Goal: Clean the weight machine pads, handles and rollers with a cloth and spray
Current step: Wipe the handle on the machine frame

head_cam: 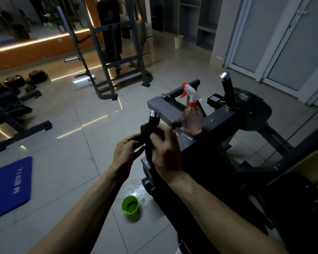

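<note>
Leftmost, a blue mat (9, 187) is lying on the glossy tiled floor (77, 162), with weight plates (26, 79) and a grey rack (103, 70) standing farther back. A green cup (130, 205) is sitting beside a puddle (136, 189). The left hand (126, 153) and right hand (166, 153) are both clutching a dark cloth (145, 131) wrapped round the machine's chrome-capped handle (152, 118). A spray bottle (192, 121) is standing on the frame (218, 125) just beside them, and white doors (283, 43) are lining the right wall.

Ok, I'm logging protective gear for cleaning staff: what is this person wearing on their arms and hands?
Nothing that shows. Both forearms are bare, with no sleeves in view; the left hand and right hand wear no gloves, and neither wrist has a watch or band.
</note>
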Demonstrator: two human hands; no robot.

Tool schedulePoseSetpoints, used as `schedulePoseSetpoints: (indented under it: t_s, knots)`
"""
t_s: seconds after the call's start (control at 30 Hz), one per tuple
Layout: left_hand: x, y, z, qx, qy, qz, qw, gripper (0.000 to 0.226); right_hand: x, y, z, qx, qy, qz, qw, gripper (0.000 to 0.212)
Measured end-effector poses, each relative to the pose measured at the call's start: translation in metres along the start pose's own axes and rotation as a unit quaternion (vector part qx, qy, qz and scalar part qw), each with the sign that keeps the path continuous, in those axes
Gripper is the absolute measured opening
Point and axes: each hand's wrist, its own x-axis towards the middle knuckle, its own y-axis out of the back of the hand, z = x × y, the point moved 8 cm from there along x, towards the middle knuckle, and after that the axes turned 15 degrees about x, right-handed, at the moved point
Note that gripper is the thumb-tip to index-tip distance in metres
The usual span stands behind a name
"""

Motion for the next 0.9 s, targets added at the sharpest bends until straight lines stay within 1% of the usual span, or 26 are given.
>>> schedulePoseSetpoints:
  t_s: [0.03,0.1,0.17,0.2,0.23,0.27,0.33,0.4,0.43,0.5,0.57,0.63,0.7,0.77,0.8,0.83,0.87,0.9]
  knots:
    - [-0.001,0.002,-0.002,-0.007,0.009,0.001,1.000,0.044,-0.019,-0.012,0.005,-0.015,0.009,-0.025,1.000,0.016]
    - [-0.004,0.006,-0.002,0.016,0.005,0.001,1.000,0.044,-0.056,-0.030,0.017,-0.020,0.007,-0.083,0.996,0.006]
    - [-0.005,0.009,-0.002,0.051,0.003,0.001,0.999,0.042,-0.084,-0.039,0.026,-0.026,0.000,-0.147,0.989,0.006]
    - [-0.006,0.011,-0.005,0.064,0.005,0.001,0.998,0.041,-0.088,-0.034,0.025,-0.019,-0.003,-0.157,0.987,0.007]
    - [-0.006,0.015,-0.010,0.065,0.008,0.008,0.998,0.040,-0.081,-0.025,0.021,-0.003,-0.001,-0.149,0.989,0.009]
    - [-0.006,0.019,-0.013,0.061,0.014,0.019,0.998,0.039,-0.065,-0.015,0.015,0.012,0.009,-0.126,0.992,0.014]
    - [-0.006,0.024,-0.022,0.048,0.043,0.045,0.997,0.037,-0.020,0.010,-0.005,0.021,0.038,-0.060,0.997,0.024]
    - [-0.007,0.025,-0.028,0.038,0.057,0.068,0.995,0.036,0.022,0.018,-0.017,-0.005,0.051,-0.020,0.998,0.028]
    - [-0.006,0.024,-0.030,0.038,0.062,0.076,0.994,0.036,0.034,0.015,-0.020,-0.039,0.056,-0.013,0.998,0.027]
    - [-0.005,0.025,-0.031,0.030,0.070,0.089,0.993,0.035,0.027,-0.006,-0.020,-0.106,0.080,-0.054,0.990,0.021]
    - [-0.005,0.025,-0.034,0.028,0.069,0.091,0.993,0.035,-0.006,-0.027,-0.012,-0.127,0.097,-0.124,0.979,0.010]
    - [-0.005,0.028,-0.037,0.030,0.071,0.094,0.993,0.034,-0.029,-0.033,-0.003,-0.117,0.101,-0.161,0.975,0.008]
    - [-0.006,0.027,-0.040,0.029,0.072,0.089,0.993,0.033,-0.034,-0.030,0.003,-0.102,0.109,-0.168,0.974,0.011]
    - [-0.008,0.026,-0.040,0.028,0.077,0.082,0.993,0.032,-0.044,-0.028,0.007,-0.095,0.124,-0.220,0.963,0.010]
    - [-0.010,0.024,-0.038,0.028,0.080,0.075,0.994,0.031,-0.054,-0.027,0.013,-0.093,0.121,-0.259,0.954,0.010]
    - [-0.011,0.024,-0.037,0.030,0.081,0.066,0.994,0.031,-0.062,-0.023,0.021,-0.088,0.098,-0.286,0.949,0.011]
    - [-0.013,0.023,-0.035,0.035,0.078,0.056,0.995,0.029,-0.069,-0.016,0.032,-0.078,0.053,-0.286,0.954,0.014]
    - [-0.013,0.023,-0.032,0.043,0.071,0.046,0.995,0.028,-0.069,-0.001,0.045,-0.066,-0.004,-0.242,0.968,0.019]
